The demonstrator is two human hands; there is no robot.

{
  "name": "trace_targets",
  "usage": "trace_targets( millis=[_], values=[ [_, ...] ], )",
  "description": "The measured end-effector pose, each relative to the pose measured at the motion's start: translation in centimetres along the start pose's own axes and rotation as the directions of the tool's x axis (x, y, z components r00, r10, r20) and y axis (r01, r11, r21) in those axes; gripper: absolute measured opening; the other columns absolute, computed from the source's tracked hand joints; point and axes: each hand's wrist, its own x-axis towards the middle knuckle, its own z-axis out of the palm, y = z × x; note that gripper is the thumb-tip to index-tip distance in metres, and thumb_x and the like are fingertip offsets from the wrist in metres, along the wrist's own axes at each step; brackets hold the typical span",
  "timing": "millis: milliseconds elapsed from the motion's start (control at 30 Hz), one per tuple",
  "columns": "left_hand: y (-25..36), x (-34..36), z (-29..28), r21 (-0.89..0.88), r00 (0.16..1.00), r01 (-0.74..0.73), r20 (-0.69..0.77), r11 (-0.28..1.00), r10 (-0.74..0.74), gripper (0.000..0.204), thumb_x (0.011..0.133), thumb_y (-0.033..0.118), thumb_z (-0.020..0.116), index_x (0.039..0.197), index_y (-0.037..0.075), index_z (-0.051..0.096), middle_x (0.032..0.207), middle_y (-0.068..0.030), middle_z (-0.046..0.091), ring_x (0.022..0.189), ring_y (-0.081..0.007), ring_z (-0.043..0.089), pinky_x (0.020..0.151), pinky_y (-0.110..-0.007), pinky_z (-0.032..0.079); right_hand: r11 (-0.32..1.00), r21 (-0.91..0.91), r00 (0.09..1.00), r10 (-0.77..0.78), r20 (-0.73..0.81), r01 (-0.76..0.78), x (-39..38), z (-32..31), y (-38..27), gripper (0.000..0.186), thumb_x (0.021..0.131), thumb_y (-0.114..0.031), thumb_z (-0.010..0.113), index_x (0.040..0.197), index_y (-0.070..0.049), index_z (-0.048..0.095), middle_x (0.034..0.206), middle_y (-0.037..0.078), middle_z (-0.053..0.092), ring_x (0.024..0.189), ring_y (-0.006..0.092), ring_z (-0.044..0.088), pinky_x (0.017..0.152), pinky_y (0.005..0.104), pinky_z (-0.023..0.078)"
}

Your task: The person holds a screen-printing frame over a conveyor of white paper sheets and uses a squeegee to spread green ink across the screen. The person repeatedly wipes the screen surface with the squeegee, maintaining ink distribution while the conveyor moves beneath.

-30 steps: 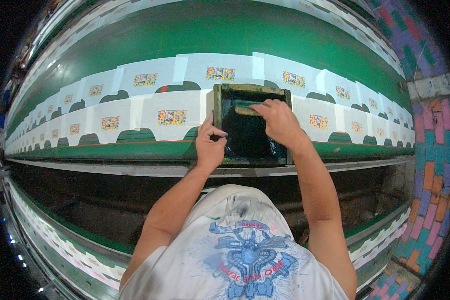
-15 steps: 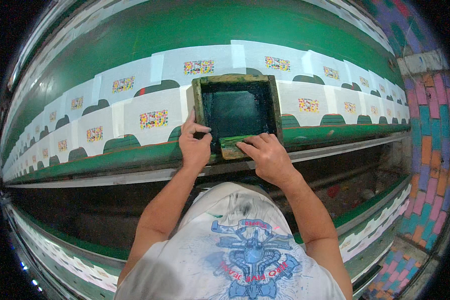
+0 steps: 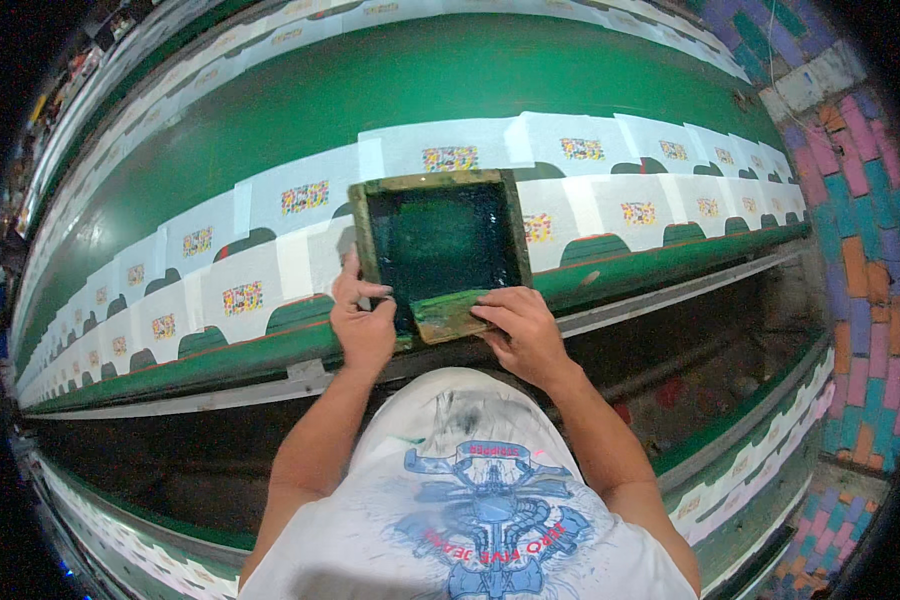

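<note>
Right hand point(image 3: 525, 330): thumb and fingers clamped on the right end of the squeegee point(image 3: 450, 316), a brown block with a green-smeared upper edge. Left hand point(image 3: 363, 322): thumb and index finger close together, another finger extended along the outer left side of the frame point(image 3: 366, 235). I cannot tell from here whether the left fingers grip the bar or only rest against it.

The squeegee sits at the near end of the frame, nearest the person. The frame is square, with worn bars around a dark, wet-looking mesh point(image 3: 440, 232). It stands slightly turned, over the near row of white sheets point(image 3: 210, 290), its far bar reaching the far row.

Small multicoloured prints point(image 3: 242, 297) mark the sheets on both sides of the frame. Curved cutouts along their near edges expose the green table point(image 3: 270, 110). A pale rail point(image 3: 210, 399) borders the table before the person's stained white shirt point(image 3: 410, 420). Multicoloured bricks point(image 3: 855, 280) cover the floor at right.
</note>
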Motion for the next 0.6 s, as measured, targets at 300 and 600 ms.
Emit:
trace_targets(
  millis=[300,600],
  values=[
    [-1.4,-1.6,13.2,-0.18,0.996,0.091,0.017,0.98,-0.089,0.019,0.077,-0.011,0.074,0.088,0.005,0.074,0.172,-0.0313,0.052,0.153,-0.0317,0.058,0.118,-0.04,0.046,0.998,0.059,0.998,0.012,-0.056,-0.008,-4.4,-8.3,9.3,0.039,0.083,0.005,0.082,0.12,-0.006,0.08,0.121,0.013,0.078,0.118,0.037,0.072,0.104,0.0506,0.056],
    [0.4,-2.4,15.1,-0.118,0.966,0.255,-0.01,0.96,-0.258,0.026,0.074,-0.017,0.074,0.089,0.004,0.072,0.172,-0.0297,0.052,0.138,-0.023,0.067,0.102,-0.031,0.051,0.965,0.238,0.993,-0.111,-0.028,0.114,-5.1,-11.6,13.6,0.04,0.083,0.012,0.073,0.12,-0.002,0.079,0.119,0.018,0.077,0.114,0.0404,0.073,0.1,0.0504,0.061]
  ],
)
